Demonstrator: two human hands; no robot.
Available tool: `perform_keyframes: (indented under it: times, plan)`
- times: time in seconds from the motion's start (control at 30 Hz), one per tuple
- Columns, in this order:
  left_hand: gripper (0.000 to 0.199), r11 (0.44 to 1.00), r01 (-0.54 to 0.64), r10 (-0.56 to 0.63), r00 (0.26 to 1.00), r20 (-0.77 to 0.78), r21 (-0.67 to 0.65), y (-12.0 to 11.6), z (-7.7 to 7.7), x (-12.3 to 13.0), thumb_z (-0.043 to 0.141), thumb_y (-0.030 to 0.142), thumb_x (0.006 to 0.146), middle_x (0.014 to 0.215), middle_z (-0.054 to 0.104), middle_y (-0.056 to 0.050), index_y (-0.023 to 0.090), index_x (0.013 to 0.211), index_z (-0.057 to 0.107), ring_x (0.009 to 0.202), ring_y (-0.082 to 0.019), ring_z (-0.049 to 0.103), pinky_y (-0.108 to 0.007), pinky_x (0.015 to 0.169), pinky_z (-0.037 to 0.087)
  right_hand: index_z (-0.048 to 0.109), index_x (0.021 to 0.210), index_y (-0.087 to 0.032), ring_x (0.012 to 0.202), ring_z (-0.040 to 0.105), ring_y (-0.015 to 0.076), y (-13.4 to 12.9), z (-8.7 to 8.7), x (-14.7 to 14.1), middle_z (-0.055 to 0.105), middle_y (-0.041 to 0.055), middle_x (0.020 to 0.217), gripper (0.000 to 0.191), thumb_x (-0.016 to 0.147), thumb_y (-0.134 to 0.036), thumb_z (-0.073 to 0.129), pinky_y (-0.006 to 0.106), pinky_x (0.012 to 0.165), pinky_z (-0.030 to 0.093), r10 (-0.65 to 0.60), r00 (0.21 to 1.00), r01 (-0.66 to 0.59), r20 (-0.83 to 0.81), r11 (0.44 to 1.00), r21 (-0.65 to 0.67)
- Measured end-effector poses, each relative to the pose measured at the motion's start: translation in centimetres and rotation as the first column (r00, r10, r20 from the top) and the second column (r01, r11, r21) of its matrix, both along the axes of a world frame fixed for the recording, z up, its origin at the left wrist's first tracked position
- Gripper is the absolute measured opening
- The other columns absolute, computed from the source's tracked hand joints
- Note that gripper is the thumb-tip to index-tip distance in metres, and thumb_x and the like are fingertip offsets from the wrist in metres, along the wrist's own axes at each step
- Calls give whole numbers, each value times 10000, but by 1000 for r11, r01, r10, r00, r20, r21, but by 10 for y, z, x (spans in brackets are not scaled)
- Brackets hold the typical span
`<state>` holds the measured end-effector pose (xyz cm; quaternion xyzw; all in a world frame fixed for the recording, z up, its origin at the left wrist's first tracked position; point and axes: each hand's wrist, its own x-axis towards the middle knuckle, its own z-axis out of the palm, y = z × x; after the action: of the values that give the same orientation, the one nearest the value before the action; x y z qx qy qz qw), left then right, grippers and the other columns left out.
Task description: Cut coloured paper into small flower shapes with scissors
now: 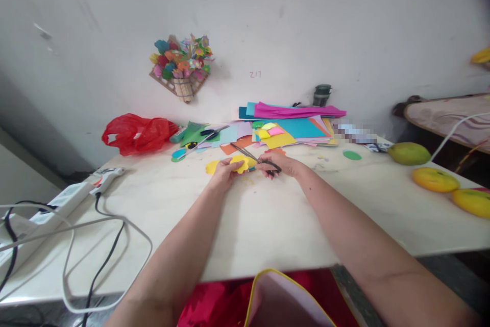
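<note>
My left hand [224,174] pinches a yellow scallop-edged paper piece [240,164] above the middle of the table. Dark-handled scissors [272,166] are held in my right hand [278,162], their blades pointing up and left, close to the yellow piece. Another yellow piece [212,167] shows just left of my left fingers. Small yellow scraps [248,182] lie on the table below the hands. An orange paper piece [274,152] is partly hidden behind my right hand.
Coloured paper sheets [302,130] are stacked at the back, with a second pair of scissors [210,134] nearby. A red plastic bag [140,134] lies back left. A power strip [65,203] and looping cables [115,217] occupy the left; mangoes [435,179] sit right.
</note>
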<state>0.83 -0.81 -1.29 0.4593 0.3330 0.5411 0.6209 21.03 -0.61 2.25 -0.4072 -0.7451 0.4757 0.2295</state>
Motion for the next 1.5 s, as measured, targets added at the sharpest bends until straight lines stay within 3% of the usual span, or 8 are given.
perform_keyframes:
  times: [0.2, 0.33, 0.53, 0.67, 0.9, 1.13, 1.3, 1.5]
  plan:
    - [231, 999, 23, -19, 993, -113, 41, 0, -1, 1, 793, 269, 542, 545, 582, -13, 111, 622, 644, 418, -70, 472, -200, 410, 364, 542, 869, -144, 478, 542, 79, 10, -9, 1, 617, 1, 635, 290, 663, -288, 686, 150, 360, 314, -69, 977, 72, -202, 997, 4]
    - [225, 999, 43, -38, 983, -177, 26, -1, -2, 2, 790, 269, 535, 600, 626, -35, 117, 650, 671, 446, -85, 497, -205, 412, 362, 543, 918, -164, 520, 549, 88, 10, -11, -7, 582, -27, 649, 368, 607, -267, 711, 159, 395, 336, -117, 929, 131, -352, 991, 16]
    - [232, 994, 106, -104, 968, -229, -2, -4, 0, 4, 794, 251, 504, 601, 642, -30, 128, 659, 672, 472, -103, 531, -214, 437, 351, 555, 861, -166, 599, 541, 93, 6, -12, -23, 567, -42, 645, 328, 556, -178, 678, 214, 581, 448, -156, 874, 183, -461, 983, 15]
    - [226, 992, 123, -118, 964, -238, 8, -2, -2, 5, 789, 267, 519, 603, 640, -33, 124, 648, 670, 463, -100, 521, -227, 464, 373, 555, 821, -166, 539, 503, 86, 4, -10, -28, 531, -62, 584, 290, 544, -144, 635, 211, 537, 416, -209, 881, 245, -424, 969, 32]
    - [227, 996, -15, 30, 983, -181, 82, 2, -7, 3, 777, 307, 559, 618, 646, -39, 128, 647, 669, 530, -119, 560, -235, 530, 422, 532, 814, -174, 475, 523, 92, 0, -6, -31, 528, -76, 527, 283, 557, -154, 650, 196, 452, 390, -286, 867, 303, -409, 953, -24]
    - [279, 994, -88, 91, 995, -39, 66, 0, -1, 4, 795, 283, 543, 751, 688, -49, 128, 751, 691, 639, -143, 616, -269, 634, 499, 527, 847, -162, 402, 543, 89, 2, -4, -15, 592, -33, 527, 350, 608, -300, 743, 151, 302, 234, -189, 952, 185, -242, 982, -37]
    - [302, 993, -113, 112, 993, 26, 41, 0, -1, 5, 798, 267, 530, 756, 698, -69, 112, 765, 690, 691, -177, 650, -296, 680, 515, 517, 703, -138, 384, 535, 74, 0, 0, -5, 595, -7, 542, 290, 697, -378, 681, 156, 298, 270, -79, 994, 77, -74, 996, -33]
    - [282, 991, -127, 126, 991, 52, 31, 3, -3, 4, 786, 236, 538, 777, 698, -74, 106, 766, 682, 724, -199, 672, -299, 704, 514, 509, 695, -138, 431, 554, 76, -3, 2, -4, 610, 6, 583, 292, 742, -395, 637, 158, 324, 295, 7, 1000, -8, -25, 999, -38]
